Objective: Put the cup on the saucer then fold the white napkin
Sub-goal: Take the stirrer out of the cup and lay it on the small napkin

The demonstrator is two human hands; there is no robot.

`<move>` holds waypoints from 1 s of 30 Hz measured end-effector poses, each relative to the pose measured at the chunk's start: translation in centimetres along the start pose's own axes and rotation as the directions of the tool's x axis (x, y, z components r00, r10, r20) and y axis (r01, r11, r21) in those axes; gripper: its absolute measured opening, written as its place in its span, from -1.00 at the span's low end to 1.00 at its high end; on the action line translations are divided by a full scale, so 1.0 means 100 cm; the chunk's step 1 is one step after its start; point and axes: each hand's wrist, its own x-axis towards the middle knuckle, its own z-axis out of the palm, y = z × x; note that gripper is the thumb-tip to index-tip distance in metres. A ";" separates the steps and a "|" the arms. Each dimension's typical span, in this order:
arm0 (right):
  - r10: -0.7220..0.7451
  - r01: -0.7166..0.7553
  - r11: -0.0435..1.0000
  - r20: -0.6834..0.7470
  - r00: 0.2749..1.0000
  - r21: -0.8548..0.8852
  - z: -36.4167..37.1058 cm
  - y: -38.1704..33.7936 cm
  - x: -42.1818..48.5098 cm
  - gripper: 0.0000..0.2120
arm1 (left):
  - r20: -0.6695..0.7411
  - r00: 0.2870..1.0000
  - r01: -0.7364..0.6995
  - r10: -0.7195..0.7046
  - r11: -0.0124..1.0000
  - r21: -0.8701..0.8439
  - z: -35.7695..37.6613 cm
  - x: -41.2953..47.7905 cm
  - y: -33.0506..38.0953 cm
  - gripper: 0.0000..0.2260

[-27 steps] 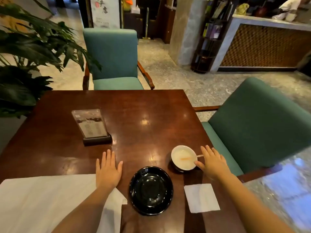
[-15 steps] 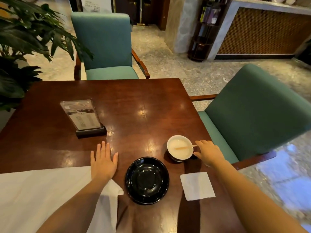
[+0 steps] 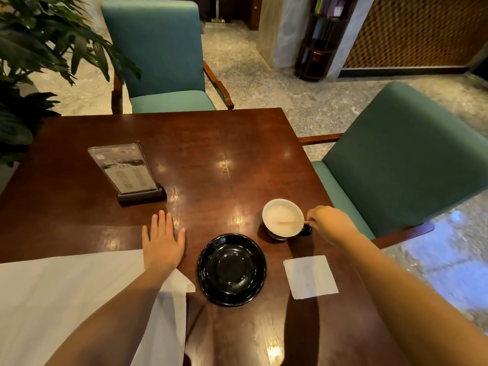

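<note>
A dark cup (image 3: 283, 218) with a white inside and a thin stick in it stands on the brown table (image 3: 200, 165), to the right of centre. My right hand (image 3: 328, 223) is curled at the cup's handle on its right side, fingers closed around it. The empty black saucer (image 3: 231, 269) lies just in front and left of the cup. A small white napkin (image 3: 310, 276) lies flat to the right of the saucer. My left hand (image 3: 163, 241) rests flat on the table, fingers spread, at the edge of a large white cloth (image 3: 66, 299).
A menu stand (image 3: 126, 171) on a dark base sits at the table's left middle. One teal armchair (image 3: 163, 56) faces me across the table, another (image 3: 401, 159) stands close at the right edge. Plant leaves (image 3: 31, 62) hang at the far left.
My right hand went from open beside the cup to curled closed at its handle. The left hand stayed flat. The camera tilted downward.
</note>
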 end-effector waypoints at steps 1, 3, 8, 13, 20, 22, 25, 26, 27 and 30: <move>-0.009 0.009 1.000 -0.001 1.000 -0.023 -0.001 0.000 -0.001 -0.93 | 0.001 1.000 0.000 0.000 1.000 0.000 0.000 0.000 0.000 -0.44; -0.019 0.019 0.999 -0.006 1.000 -0.048 -0.002 -0.001 -0.002 -0.92 | 0.003 1.000 0.001 -0.001 1.000 0.001 0.000 0.000 -0.001 -0.44; -0.031 0.034 0.997 0.043 0.999 -0.068 -0.004 -0.009 -0.006 -0.86 | -0.008 1.000 -0.001 0.001 1.000 0.010 0.000 0.000 0.000 -0.45; -0.034 0.042 0.991 0.065 0.997 -0.130 -0.006 -0.018 -0.012 -0.77 | 0.001 1.000 0.001 -0.001 1.000 0.017 0.000 0.001 0.000 -0.44; -0.060 0.095 0.948 0.122 0.991 -0.305 -0.019 -0.023 -0.030 -0.78 | -0.008 1.000 -0.008 0.008 1.000 0.000 0.002 0.000 -0.002 -0.45; -0.059 0.095 0.941 0.119 0.991 -0.323 -0.021 -0.021 -0.037 -0.79 | -0.004 1.000 -0.006 0.006 1.000 0.000 0.002 0.001 -0.002 -0.45; -0.049 0.089 0.936 0.124 0.991 -0.340 -0.022 -0.015 -0.048 -0.79 | -0.001 1.000 -0.003 0.003 1.000 0.000 0.002 0.001 -0.001 -0.45; -0.045 0.088 0.935 0.132 0.990 -0.343 -0.022 -0.013 -0.051 -0.79 | -0.003 1.000 -0.002 0.002 1.000 0.002 0.002 0.001 -0.001 -0.45; -0.038 0.083 0.934 0.135 0.990 -0.347 -0.021 -0.012 -0.054 -0.81 | -0.003 1.000 -0.002 0.002 1.000 0.001 0.002 0.001 -0.001 -0.45; -0.002 0.036 0.950 0.108 0.994 -0.309 -0.016 -0.008 -0.063 -0.91 | -0.005 1.000 0.001 -0.001 1.000 -0.001 0.001 0.001 -0.001 -0.45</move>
